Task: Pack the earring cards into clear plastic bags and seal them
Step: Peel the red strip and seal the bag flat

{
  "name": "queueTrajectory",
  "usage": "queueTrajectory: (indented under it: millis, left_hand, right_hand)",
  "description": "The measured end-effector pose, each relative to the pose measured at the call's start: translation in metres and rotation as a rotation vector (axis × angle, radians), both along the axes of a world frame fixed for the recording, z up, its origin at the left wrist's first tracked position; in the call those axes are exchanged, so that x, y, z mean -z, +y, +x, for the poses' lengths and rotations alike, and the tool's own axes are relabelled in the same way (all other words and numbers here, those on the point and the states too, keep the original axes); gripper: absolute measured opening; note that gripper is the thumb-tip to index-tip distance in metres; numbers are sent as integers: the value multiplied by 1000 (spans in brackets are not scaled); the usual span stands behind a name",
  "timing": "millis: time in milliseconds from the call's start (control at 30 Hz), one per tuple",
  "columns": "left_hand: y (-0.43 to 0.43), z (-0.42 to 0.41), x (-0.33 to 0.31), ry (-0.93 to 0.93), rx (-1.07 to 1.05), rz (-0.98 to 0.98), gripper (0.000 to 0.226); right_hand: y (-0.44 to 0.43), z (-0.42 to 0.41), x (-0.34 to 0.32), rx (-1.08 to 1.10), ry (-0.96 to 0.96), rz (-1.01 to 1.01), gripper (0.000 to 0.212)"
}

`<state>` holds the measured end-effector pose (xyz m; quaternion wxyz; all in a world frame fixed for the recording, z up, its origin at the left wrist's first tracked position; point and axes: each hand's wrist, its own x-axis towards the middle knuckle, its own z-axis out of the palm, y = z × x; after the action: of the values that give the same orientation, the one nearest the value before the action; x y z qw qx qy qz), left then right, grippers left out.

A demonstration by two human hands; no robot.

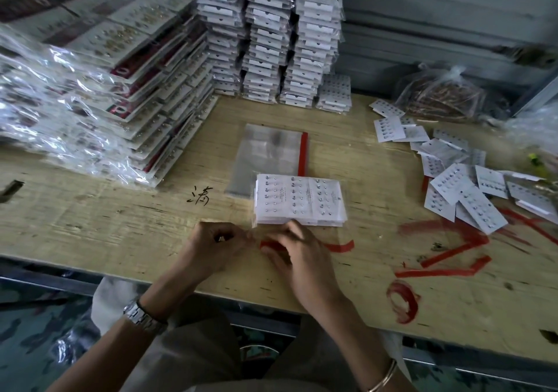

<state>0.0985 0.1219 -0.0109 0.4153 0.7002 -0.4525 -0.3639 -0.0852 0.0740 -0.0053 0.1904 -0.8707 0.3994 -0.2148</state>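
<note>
On the pale wooden table (377,271), close to its near edge, lies a thick stack of white earring cards (299,200) studded with small silver earrings, inside a clear plastic bag (344,210) whose open flap points toward the person. The left hand (219,240) has its fingers curled, and its grip pinches the left edge of that flap between thumb and forefinger, though blur softens the detail. The right hand (297,252) lies over the flap with its grip spread, the fingers flat on the flap's red adhesive strip (339,246), which shows on both sides of the hand. Just behind the filled bag sits a pile of empty clear bags with a red edge strip (268,156). To the right, loose white earring cards (465,186) lie scattered and overlapping. Tall columns of bagged white cards (271,38) stand at the back of the table, and a leaning heap of larger bagged cards with red headers (99,89) fills the left side. A silver metal watch (142,316) circles the left wrist.
</note>
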Motion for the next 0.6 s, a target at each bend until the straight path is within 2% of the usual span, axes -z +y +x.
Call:
queueTrajectory:
  millis: [200,300,467,600]
  left_hand:
    - [-1,-2,1,48,-39,35,23]
    - [-3,-1,1,61,-42,52,28]
    - [-2,-1,0,63,-26,40,38]
    - [-2,0,-1,57,-44,51,31]
  right_hand:
    - [-2,4,4,11,37,23,16]
    - [-1,5,8,23,60,34,24]
    - [-2,-1,4,24,-40,24,6]
    - [-3,-17,-2,116,-63,-64,13]
